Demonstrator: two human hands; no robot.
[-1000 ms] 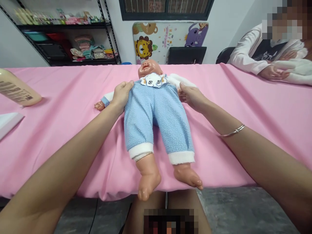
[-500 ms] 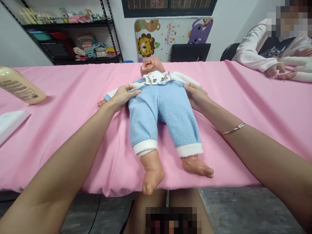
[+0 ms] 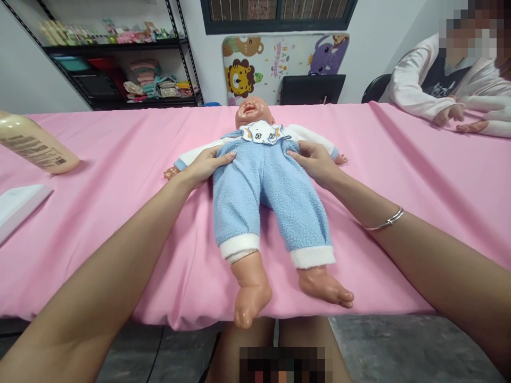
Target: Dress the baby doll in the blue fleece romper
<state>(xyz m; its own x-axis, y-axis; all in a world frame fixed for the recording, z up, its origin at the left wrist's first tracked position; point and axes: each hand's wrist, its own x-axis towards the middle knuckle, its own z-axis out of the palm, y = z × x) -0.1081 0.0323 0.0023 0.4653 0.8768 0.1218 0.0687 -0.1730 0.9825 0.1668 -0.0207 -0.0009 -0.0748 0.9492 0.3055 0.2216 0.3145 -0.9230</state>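
A baby doll (image 3: 254, 113) lies on its back on the pink-covered table, its bare feet toward me at the near edge. It wears fleecy light blue overalls (image 3: 239, 197) with white cuffs and an elephant-face bib (image 3: 263, 133), over a white top. At the left side of the doll's waist, my left hand (image 3: 207, 164) pinches the blue fabric between thumb and fingers. My right hand (image 3: 315, 162) grips the overalls at the opposite side, thumb on top of the cloth. Fingers tucked behind the fabric are partly hidden.
A beige bottle (image 3: 38, 146) lies at the left, beside a white flat box (image 3: 19, 210). Across the table, a person's sleeve (image 3: 415, 80) and hand rest near a white limb-like form. A black shelf (image 3: 115, 48) and a dark monitor (image 3: 312, 89) stand behind.
My right hand has shifted inward on the overalls, its thumb now lying over the front. The left hand keeps hold at its side. The view has tilted slightly.
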